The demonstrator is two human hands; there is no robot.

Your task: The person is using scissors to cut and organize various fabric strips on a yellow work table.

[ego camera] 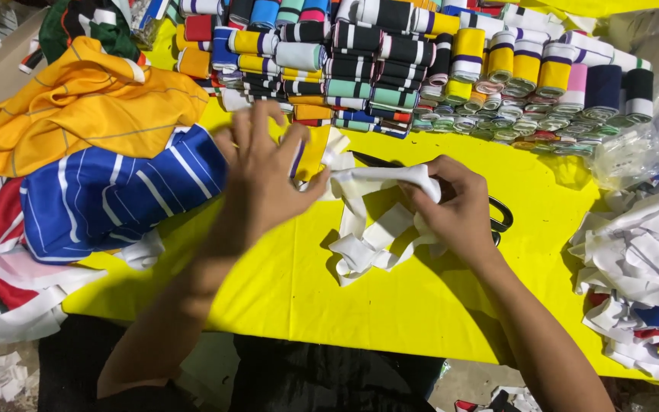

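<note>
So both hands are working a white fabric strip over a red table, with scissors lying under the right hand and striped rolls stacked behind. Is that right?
Not quite: the table is yellow, not red, as the head view shows. The rest stands: the left hand and right hand work a white fabric strip, scissors lie under the right hand, and striped rolls are stacked behind.

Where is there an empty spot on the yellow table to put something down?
Bare yellow table shows near the front edge, between the left forearm and the white fabric strips. Another bare patch lies right of the right hand, before the scrap pile. The back is crowded with striped rolls; garments fill the left.
</note>
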